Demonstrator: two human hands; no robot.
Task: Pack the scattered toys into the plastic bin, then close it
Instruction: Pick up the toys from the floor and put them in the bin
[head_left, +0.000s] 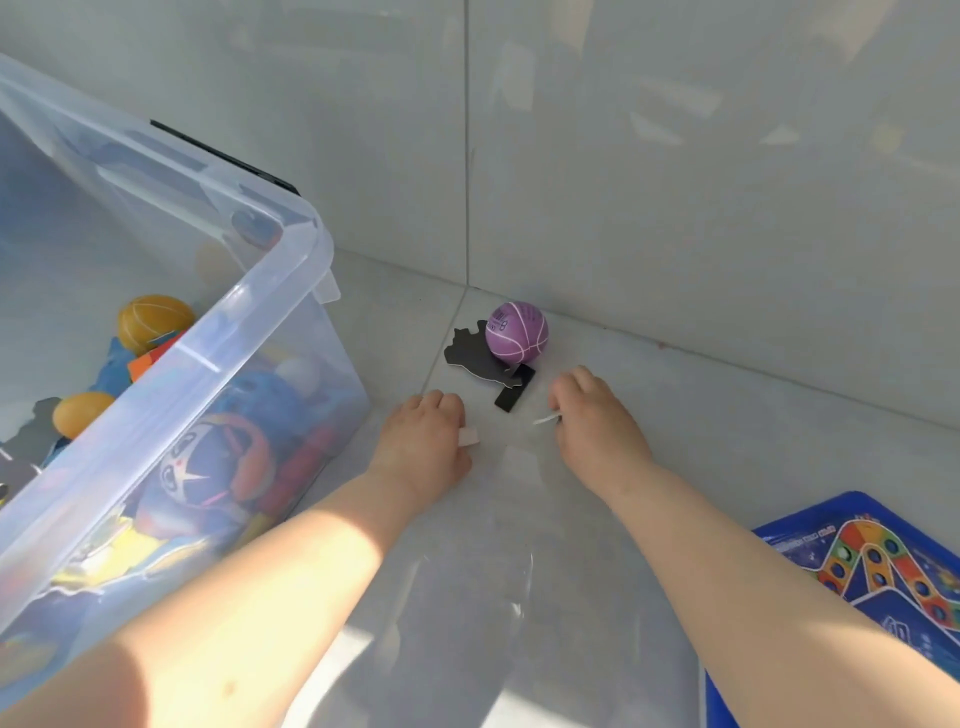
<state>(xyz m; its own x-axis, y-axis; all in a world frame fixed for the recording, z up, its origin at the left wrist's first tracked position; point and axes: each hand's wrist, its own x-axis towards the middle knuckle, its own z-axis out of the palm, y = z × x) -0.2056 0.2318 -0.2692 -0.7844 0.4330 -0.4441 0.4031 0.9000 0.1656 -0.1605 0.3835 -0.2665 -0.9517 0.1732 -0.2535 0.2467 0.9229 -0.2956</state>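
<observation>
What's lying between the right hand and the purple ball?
In the head view, only bare floor tile separates the right hand from the purple ball. The black cut-out pieces lie under and left of the ball, off that line.

Clear plastic bin (291, 270) at left, lid off, holding yellow balls (153, 322), blue toys, a round mask-face toy (208, 462). Purple mini basketball (517, 332) near the wall, resting on black cardboard cutouts (480, 364). Left hand (423, 441) curled around a small pale piece; right hand (597, 421) pinching a thin white strip (545, 420). Blue game board (883, 571) at lower right.
</observation>
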